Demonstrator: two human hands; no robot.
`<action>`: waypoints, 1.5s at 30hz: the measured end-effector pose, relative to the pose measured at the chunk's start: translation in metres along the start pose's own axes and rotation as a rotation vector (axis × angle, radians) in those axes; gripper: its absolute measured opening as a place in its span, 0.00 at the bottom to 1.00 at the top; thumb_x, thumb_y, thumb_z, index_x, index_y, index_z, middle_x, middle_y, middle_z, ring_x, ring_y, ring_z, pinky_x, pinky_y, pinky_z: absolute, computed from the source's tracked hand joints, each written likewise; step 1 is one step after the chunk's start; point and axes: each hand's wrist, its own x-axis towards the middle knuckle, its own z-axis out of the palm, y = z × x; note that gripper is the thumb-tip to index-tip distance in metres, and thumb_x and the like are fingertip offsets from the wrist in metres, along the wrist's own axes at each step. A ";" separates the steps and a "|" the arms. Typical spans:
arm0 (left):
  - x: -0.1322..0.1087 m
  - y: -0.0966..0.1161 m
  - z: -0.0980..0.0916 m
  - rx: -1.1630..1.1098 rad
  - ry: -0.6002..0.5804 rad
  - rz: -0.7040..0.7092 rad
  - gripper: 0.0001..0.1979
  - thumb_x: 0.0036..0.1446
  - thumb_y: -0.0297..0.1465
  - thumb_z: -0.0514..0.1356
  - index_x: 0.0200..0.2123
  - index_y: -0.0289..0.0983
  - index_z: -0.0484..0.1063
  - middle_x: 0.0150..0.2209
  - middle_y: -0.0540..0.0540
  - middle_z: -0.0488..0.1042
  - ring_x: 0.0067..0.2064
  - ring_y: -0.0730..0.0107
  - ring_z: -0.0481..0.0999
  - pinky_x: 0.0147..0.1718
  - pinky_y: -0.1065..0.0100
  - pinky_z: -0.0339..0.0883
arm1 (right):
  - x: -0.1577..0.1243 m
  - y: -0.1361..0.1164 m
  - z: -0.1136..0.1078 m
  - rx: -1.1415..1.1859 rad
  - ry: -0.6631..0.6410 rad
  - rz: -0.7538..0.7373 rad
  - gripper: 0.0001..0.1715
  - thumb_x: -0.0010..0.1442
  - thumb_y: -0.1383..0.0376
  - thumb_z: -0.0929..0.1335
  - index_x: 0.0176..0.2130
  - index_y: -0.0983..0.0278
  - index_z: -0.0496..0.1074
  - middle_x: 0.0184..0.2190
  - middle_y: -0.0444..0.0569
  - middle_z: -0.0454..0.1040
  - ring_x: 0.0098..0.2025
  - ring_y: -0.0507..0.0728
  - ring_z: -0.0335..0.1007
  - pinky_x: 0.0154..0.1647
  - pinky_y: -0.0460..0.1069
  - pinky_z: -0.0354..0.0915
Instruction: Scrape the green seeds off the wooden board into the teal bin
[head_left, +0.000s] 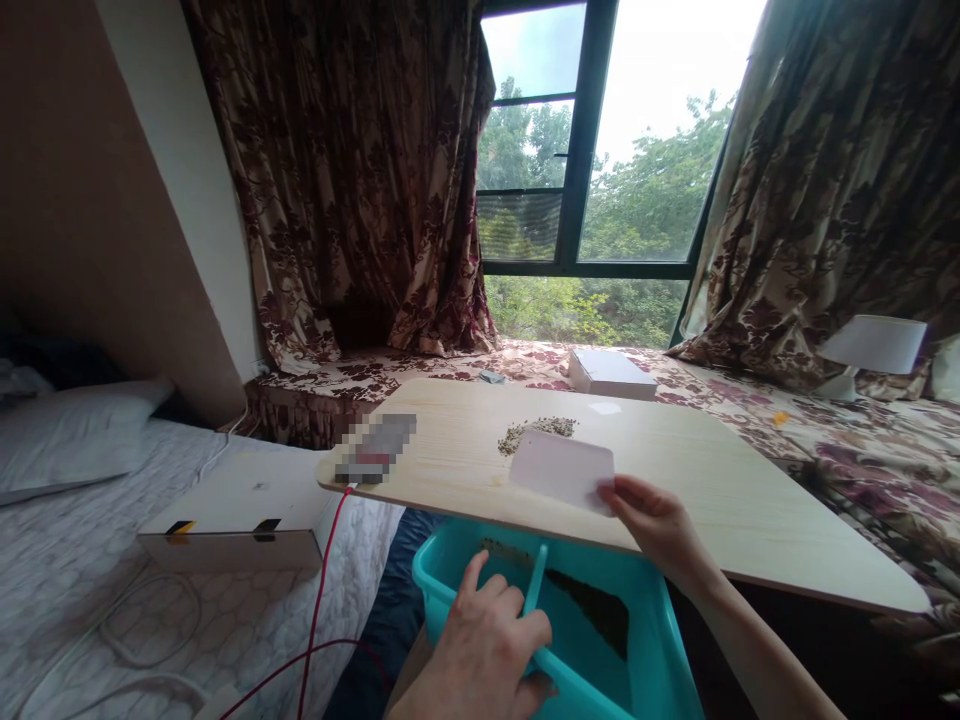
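My right hand [651,515] pinches the near right corner of a thin, pale plastic sheet [559,468] with rounded corners, tilted just over the light wooden tabletop [690,450]. Behind the sheet lies a loose spread of small brownish seeds or grains [536,430], partly hidden by it. Below the table's front edge is a turquoise divided bin [667,650]. My left hand [491,630] grips its near rim by the divider, the index finger reaching over the left compartment. Dark grains [592,605] lie in the right compartment, and a few sit in the left one.
A blurred-out phone-like device [379,447] with a red cable [326,560] lies at the table's left end. A white box [240,510] rests on the bed at left. On the windowsill stand another white box [611,375] and a lamp [874,345].
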 end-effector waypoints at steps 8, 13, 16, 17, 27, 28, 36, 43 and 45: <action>-0.001 -0.001 0.001 0.007 -0.025 0.006 0.13 0.49 0.40 0.69 0.34 0.42 0.71 0.33 0.53 0.70 0.41 0.65 0.70 0.60 0.49 0.47 | 0.027 0.012 -0.004 -0.042 0.146 0.032 0.17 0.45 0.53 0.71 0.29 0.64 0.78 0.28 0.51 0.81 0.33 0.61 0.77 0.36 0.53 0.71; -0.001 0.001 -0.001 -0.001 -0.028 -0.014 0.12 0.50 0.39 0.69 0.34 0.42 0.71 0.33 0.53 0.70 0.41 0.66 0.70 0.60 0.49 0.47 | 0.028 0.014 0.002 -0.086 0.131 0.035 0.17 0.46 0.55 0.70 0.30 0.65 0.78 0.30 0.51 0.81 0.34 0.60 0.77 0.38 0.52 0.70; -0.002 0.001 0.000 -0.002 -0.027 -0.014 0.13 0.50 0.40 0.69 0.34 0.42 0.71 0.33 0.52 0.70 0.41 0.65 0.70 0.60 0.48 0.47 | 0.028 0.014 0.006 -0.086 0.083 0.029 0.18 0.48 0.53 0.69 0.31 0.65 0.78 0.30 0.51 0.81 0.34 0.60 0.77 0.37 0.52 0.70; -0.002 0.001 0.001 -0.003 -0.020 -0.012 0.13 0.50 0.40 0.69 0.34 0.42 0.71 0.33 0.52 0.70 0.41 0.65 0.70 0.60 0.48 0.47 | 0.029 0.014 0.007 -0.080 0.079 0.025 0.18 0.47 0.53 0.70 0.31 0.65 0.78 0.30 0.51 0.81 0.34 0.60 0.77 0.37 0.52 0.70; -0.003 -0.001 0.002 -0.014 0.002 0.007 0.13 0.49 0.39 0.69 0.34 0.42 0.70 0.32 0.53 0.69 0.40 0.65 0.70 0.60 0.47 0.46 | 0.036 0.020 0.016 0.001 0.040 0.015 0.18 0.46 0.52 0.71 0.30 0.65 0.78 0.30 0.52 0.81 0.34 0.60 0.77 0.37 0.52 0.71; -0.003 0.000 0.001 -0.016 -0.004 0.002 0.13 0.49 0.39 0.69 0.34 0.42 0.70 0.32 0.53 0.69 0.41 0.65 0.70 0.60 0.47 0.47 | 0.036 0.019 0.016 0.011 0.033 0.013 0.19 0.46 0.52 0.71 0.30 0.64 0.78 0.31 0.52 0.81 0.35 0.60 0.77 0.38 0.52 0.71; -0.003 -0.004 0.002 -0.008 0.003 0.002 0.13 0.49 0.39 0.69 0.33 0.42 0.70 0.31 0.54 0.69 0.40 0.65 0.70 0.59 0.47 0.47 | 0.043 0.011 0.025 0.000 0.003 -0.003 0.19 0.47 0.51 0.71 0.28 0.65 0.77 0.29 0.51 0.81 0.32 0.58 0.76 0.35 0.51 0.70; -0.005 -0.003 0.002 -0.029 0.027 -0.017 0.13 0.49 0.37 0.70 0.32 0.42 0.69 0.32 0.54 0.69 0.41 0.65 0.70 0.60 0.46 0.45 | 0.036 0.013 0.013 -0.014 0.010 0.022 0.15 0.47 0.55 0.70 0.28 0.64 0.77 0.29 0.50 0.80 0.32 0.57 0.75 0.35 0.50 0.69; -0.005 -0.003 0.002 -0.031 0.025 -0.018 0.13 0.49 0.38 0.70 0.33 0.42 0.70 0.32 0.54 0.69 0.41 0.65 0.69 0.60 0.45 0.45 | 0.037 0.015 0.008 -0.015 0.063 0.022 0.16 0.46 0.54 0.71 0.28 0.65 0.77 0.29 0.50 0.80 0.32 0.58 0.75 0.34 0.50 0.69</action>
